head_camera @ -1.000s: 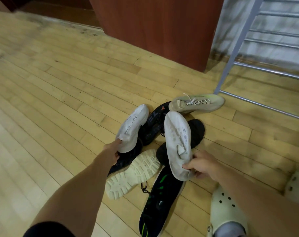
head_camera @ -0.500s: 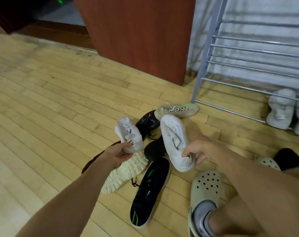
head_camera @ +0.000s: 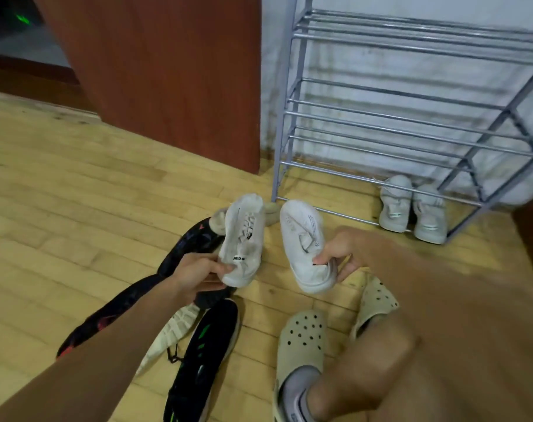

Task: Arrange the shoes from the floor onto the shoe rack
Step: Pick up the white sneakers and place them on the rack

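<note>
My left hand (head_camera: 195, 274) grips the heel of one white sneaker (head_camera: 243, 239), lifted above the floor pile. My right hand (head_camera: 344, 254) grips the heel of the matching white sneaker (head_camera: 304, 239), also lifted, toe pointing toward the rack. Both shoes hang side by side in front of the grey metal shoe rack (head_camera: 411, 123). A pair of pale grey sneakers (head_camera: 411, 208) stands at the rack's bottom tier on the right. Below my left arm lie a black shoe with green marks (head_camera: 207, 357), a black shoe with red marks (head_camera: 113, 318) and an upturned cream-soled shoe (head_camera: 173, 330).
A red-brown wooden panel (head_camera: 167, 80) stands left of the rack against a white wall. My feet wear beige perforated clogs (head_camera: 301, 342) on the wood plank floor (head_camera: 61, 223). A pale greenish sneaker (head_camera: 272, 213) peeks out behind the held shoes.
Both hands have lifted the white sneakers up off the pile and apart. The view has tilted up toward the rack, bringing more of its tiers into sight.
</note>
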`<state>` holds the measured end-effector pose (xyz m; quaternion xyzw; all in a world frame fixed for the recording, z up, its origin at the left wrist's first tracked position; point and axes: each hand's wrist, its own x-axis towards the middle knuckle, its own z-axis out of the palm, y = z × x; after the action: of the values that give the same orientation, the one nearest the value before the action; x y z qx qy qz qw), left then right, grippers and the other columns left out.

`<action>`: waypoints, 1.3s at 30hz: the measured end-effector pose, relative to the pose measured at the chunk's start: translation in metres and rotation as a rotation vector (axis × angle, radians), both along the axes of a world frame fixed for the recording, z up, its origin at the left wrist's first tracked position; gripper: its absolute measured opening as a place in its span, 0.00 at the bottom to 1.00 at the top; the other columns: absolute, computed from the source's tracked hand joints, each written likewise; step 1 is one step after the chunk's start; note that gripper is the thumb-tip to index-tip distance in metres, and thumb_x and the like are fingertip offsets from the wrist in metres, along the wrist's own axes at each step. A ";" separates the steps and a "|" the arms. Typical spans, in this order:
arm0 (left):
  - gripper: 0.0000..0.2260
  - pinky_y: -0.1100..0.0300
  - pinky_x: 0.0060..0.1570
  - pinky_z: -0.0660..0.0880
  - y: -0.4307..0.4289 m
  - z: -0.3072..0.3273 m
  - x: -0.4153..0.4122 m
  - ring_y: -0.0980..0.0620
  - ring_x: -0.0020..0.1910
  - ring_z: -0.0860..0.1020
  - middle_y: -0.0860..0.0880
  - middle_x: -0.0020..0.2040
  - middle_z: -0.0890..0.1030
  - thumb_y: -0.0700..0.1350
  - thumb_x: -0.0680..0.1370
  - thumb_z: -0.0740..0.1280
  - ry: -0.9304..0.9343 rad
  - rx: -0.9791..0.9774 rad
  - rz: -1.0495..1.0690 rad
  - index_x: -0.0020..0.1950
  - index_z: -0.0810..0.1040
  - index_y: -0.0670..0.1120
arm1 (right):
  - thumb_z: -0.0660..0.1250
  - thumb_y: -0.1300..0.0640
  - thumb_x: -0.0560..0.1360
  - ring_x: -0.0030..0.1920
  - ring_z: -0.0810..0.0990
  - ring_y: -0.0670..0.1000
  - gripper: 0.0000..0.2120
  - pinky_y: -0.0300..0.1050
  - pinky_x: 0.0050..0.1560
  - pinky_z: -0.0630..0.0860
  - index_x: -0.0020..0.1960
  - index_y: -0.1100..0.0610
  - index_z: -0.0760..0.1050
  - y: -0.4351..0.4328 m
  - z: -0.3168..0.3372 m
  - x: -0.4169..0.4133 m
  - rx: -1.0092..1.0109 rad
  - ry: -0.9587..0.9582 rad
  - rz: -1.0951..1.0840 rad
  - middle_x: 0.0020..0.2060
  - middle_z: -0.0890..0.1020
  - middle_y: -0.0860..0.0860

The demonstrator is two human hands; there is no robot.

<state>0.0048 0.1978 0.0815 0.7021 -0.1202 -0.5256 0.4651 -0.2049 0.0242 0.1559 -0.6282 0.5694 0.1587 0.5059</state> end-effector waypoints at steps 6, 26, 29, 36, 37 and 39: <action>0.13 0.56 0.41 0.82 -0.065 -0.026 -0.032 0.41 0.50 0.83 0.39 0.50 0.85 0.33 0.69 0.74 0.028 0.037 -0.018 0.53 0.81 0.37 | 0.70 0.63 0.75 0.60 0.78 0.62 0.26 0.58 0.54 0.80 0.70 0.66 0.67 -0.044 -0.025 -0.028 0.023 0.045 -0.156 0.63 0.75 0.65; 0.16 0.56 0.42 0.82 -0.319 -0.132 0.000 0.47 0.51 0.82 0.45 0.53 0.84 0.35 0.71 0.73 0.010 0.015 -0.104 0.58 0.79 0.39 | 0.74 0.62 0.70 0.53 0.82 0.58 0.21 0.54 0.46 0.83 0.60 0.65 0.74 -0.249 -0.166 0.008 -0.062 -0.163 -0.561 0.55 0.80 0.59; 0.17 0.51 0.46 0.82 -0.351 -0.140 0.003 0.45 0.51 0.82 0.43 0.53 0.84 0.35 0.72 0.73 -0.033 0.011 -0.097 0.60 0.79 0.37 | 0.74 0.61 0.70 0.53 0.82 0.59 0.18 0.53 0.47 0.83 0.59 0.64 0.76 -0.275 -0.181 0.015 -0.098 -0.213 -0.569 0.54 0.81 0.59; 0.17 0.54 0.42 0.82 -0.393 -0.162 0.009 0.46 0.49 0.82 0.43 0.52 0.83 0.37 0.73 0.72 -0.133 0.052 -0.103 0.61 0.78 0.38 | 0.72 0.59 0.73 0.48 0.83 0.55 0.10 0.51 0.50 0.82 0.53 0.60 0.77 -0.307 -0.208 0.024 -0.156 -0.162 -0.522 0.49 0.82 0.57; 0.15 0.54 0.42 0.82 -0.394 -0.164 0.009 0.46 0.49 0.82 0.44 0.51 0.83 0.37 0.74 0.71 -0.150 0.061 -0.098 0.60 0.78 0.39 | 0.71 0.59 0.74 0.48 0.83 0.55 0.11 0.50 0.49 0.83 0.55 0.60 0.77 -0.308 -0.213 0.024 -0.153 -0.153 -0.511 0.49 0.82 0.57; 0.11 0.54 0.42 0.81 -0.392 -0.168 0.008 0.46 0.48 0.82 0.46 0.47 0.83 0.38 0.75 0.70 -0.196 0.069 -0.066 0.57 0.80 0.41 | 0.69 0.58 0.75 0.49 0.83 0.56 0.12 0.50 0.50 0.82 0.57 0.61 0.77 -0.306 -0.218 0.023 -0.172 -0.127 -0.488 0.50 0.82 0.57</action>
<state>0.0123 -0.1946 -0.0863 0.7614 -0.1699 -0.4735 0.4089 -0.1819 -0.2819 -0.0624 -0.5218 0.6827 -0.0566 0.5084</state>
